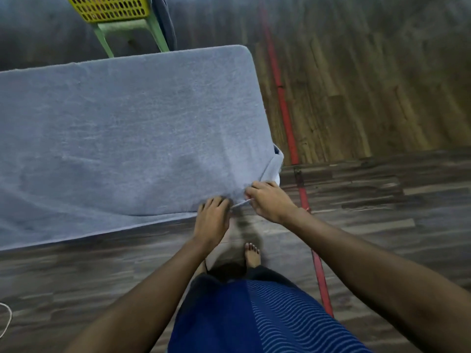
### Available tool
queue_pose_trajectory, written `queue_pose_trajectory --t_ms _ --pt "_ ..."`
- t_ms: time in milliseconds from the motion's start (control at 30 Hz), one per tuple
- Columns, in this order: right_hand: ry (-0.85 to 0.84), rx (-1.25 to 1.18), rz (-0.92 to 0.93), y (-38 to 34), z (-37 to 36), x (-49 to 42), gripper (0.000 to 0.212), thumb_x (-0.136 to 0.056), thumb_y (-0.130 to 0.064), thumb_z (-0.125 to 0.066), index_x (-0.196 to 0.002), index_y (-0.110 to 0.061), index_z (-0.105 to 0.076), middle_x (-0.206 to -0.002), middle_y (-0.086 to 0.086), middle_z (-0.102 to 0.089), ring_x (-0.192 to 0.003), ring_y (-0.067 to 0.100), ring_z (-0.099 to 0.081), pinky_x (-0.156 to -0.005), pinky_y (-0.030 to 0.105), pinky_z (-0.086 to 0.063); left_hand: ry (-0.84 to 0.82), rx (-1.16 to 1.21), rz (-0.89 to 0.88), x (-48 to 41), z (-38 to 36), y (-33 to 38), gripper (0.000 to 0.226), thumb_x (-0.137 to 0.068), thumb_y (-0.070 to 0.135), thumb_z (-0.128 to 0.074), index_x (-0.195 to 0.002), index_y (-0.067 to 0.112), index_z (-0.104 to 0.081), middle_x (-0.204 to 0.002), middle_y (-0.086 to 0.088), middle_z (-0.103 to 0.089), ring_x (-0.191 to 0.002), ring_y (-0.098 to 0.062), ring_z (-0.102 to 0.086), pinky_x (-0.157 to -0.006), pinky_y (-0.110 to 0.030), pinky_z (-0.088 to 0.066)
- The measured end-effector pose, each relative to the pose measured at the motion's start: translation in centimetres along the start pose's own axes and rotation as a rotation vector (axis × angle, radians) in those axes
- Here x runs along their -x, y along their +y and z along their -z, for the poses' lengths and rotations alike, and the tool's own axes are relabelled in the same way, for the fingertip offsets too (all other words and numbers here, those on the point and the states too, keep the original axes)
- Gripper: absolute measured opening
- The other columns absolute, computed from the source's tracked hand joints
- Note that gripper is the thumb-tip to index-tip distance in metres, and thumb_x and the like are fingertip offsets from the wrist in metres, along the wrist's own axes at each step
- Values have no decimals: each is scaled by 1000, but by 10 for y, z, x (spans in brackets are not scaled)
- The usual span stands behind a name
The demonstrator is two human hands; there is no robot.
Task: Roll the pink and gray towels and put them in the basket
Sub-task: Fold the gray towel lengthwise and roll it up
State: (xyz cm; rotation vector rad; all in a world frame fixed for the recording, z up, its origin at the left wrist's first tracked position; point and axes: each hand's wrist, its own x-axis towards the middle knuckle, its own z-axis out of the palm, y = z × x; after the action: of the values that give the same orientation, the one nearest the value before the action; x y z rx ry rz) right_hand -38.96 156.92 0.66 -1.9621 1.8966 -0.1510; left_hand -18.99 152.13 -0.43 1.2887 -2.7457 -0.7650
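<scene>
A large gray towel (122,138) lies spread flat over a table, covering it; its near right corner hangs over the edge. My left hand (211,219) rests on the towel's near edge with fingers curled onto the cloth. My right hand (267,201) grips the towel's near right corner, pinching its hem. A yellow perforated basket (112,7) sits on a green stool at the top left. No pink towel is in view.
The green stool (142,31) stands just beyond the table's far edge. A red strip (285,110) runs along the wooden floor on the right. My bare foot (252,254) stands near the table. A white cord (7,319) lies at the left edge.
</scene>
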Motion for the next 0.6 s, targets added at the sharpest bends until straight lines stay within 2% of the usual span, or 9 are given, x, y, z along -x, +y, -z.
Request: queue_pose_trajectory --t_ms 100,167,233,300,400,500,600 --pt "-32 93 -22 15 0 9 23 -89 -31 -55 -110 -23 -61 -117 1 -53 -114 23 -51 -95 40 -33 44 51 8 0 -9 17 20 -86 7 -58 -103 16 -63 -96 -1 -61 -91 -25 -56 -78 -35 -38" --pt "-60 129 -65 26 0 14 30 -88 -33 -56 -116 -23 -59 -125 1 -51 -122 22 -45 -98 42 -30 79 60 -17 5 -10 26 14 -88 13 -49 -97 15 -59 -91 -1 -58 -86 -24 -53 -77 -36 -39" --pt "-9 128 -89 37 1 16 26 -87 -26 -58 -112 -21 -60 -118 3 -56 -116 25 -51 -95 44 -33 95 80 -29 10 -9 31 22 -87 21 -39 -96 15 -58 -89 -1 -57 -84 -23 -51 -77 -38 -41" --pt "4 91 -140 45 4 21 16 -91 -25 -54 -105 -21 -59 -107 3 -62 -104 27 -58 -92 43 -35 102 74 -20 10 -10 32 24 -86 22 -38 -96 15 -59 -89 -1 -57 -84 -23 -51 -77 -38 -41" --pt "-93 -57 -176 48 6 36 9 -97 -28 -49 -103 -21 -52 -106 3 -64 -94 27 -60 -83 38 -37 101 32 12 10 -15 30 16 -85 16 -45 -94 15 -57 -89 -1 -56 -84 -22 -50 -76 -37 -41" --pt "-42 -193 -209 43 0 54 6 -95 -23 -53 -93 -21 -47 -102 4 -63 -87 31 -59 -70 36 -37 91 10 24 7 -21 27 8 -84 8 -55 -89 14 -55 -86 -3 -55 -81 -25 -51 -73 -39 -44" --pt "-19 -234 -294 34 -5 61 5 -92 -20 -54 -91 -19 -49 -93 0 -62 -83 32 -59 -69 37 -41 67 10 5 10 -25 23 13 -82 1 -61 -89 12 -58 -84 -5 -58 -78 -28 -55 -69 -38 -46"
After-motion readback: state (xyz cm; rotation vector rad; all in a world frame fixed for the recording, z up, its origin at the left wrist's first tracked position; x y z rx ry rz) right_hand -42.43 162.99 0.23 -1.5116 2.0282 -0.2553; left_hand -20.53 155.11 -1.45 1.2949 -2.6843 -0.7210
